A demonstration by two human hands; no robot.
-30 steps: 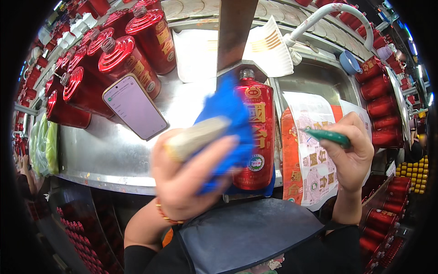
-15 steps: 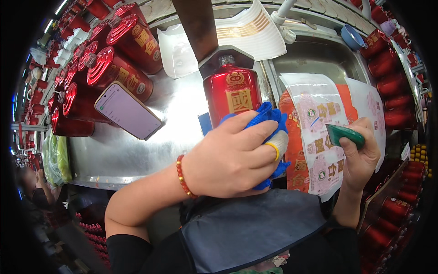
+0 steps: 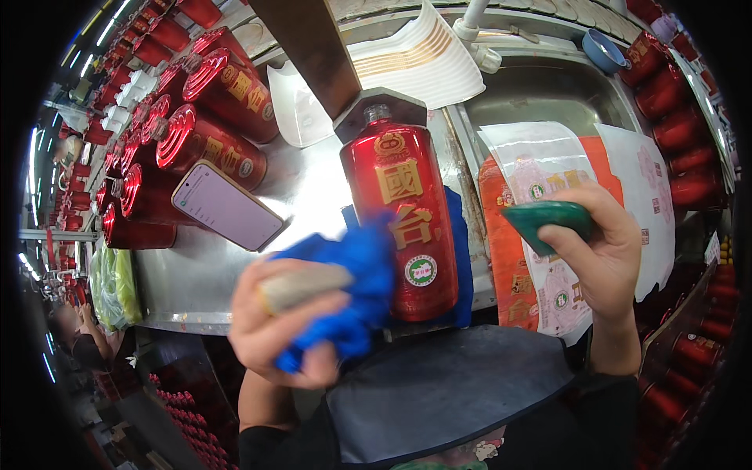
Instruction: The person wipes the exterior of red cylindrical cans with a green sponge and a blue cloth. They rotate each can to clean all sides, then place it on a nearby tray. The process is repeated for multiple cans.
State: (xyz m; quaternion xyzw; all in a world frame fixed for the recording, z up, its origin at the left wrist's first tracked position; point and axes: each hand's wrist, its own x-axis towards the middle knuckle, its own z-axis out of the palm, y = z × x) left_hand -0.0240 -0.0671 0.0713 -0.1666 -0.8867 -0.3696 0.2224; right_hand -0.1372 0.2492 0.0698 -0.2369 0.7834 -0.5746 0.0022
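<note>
A glossy red bottle (image 3: 439, 235) with gold characters and a round green-and-white emblem lies face up, its neck pointing away from me. Under it is a blue cloth (image 3: 462, 270) on the metal counter. My left hand (image 3: 270, 329), smeared by motion, is closed on a crumpled blue cloth (image 3: 364, 262) left of the bottle's lower half; a beige cover sits on one finger. My right hand (image 3: 607, 251) pinches a flat dark green scraper (image 3: 552, 222) between thumb and fingers, above a printed decal sheet (image 3: 540, 153) right of the bottle.
An upright post (image 3: 309, 59) and dark angular bracket (image 3: 423, 113) stand by the bottle's neck. Left lie a phone (image 3: 227, 207) and stacked red bottles (image 3: 235, 90). An orange sheet (image 3: 501, 223) and another white sheet (image 3: 634, 180) lie right, before a sink (image 3: 540, 94) and blue bowl (image 3: 603, 59).
My left hand has moved left with the blue cloth, off the bottle, uncovering its lower characters and emblem. My right hand has shifted slightly left and up with the scraper.
</note>
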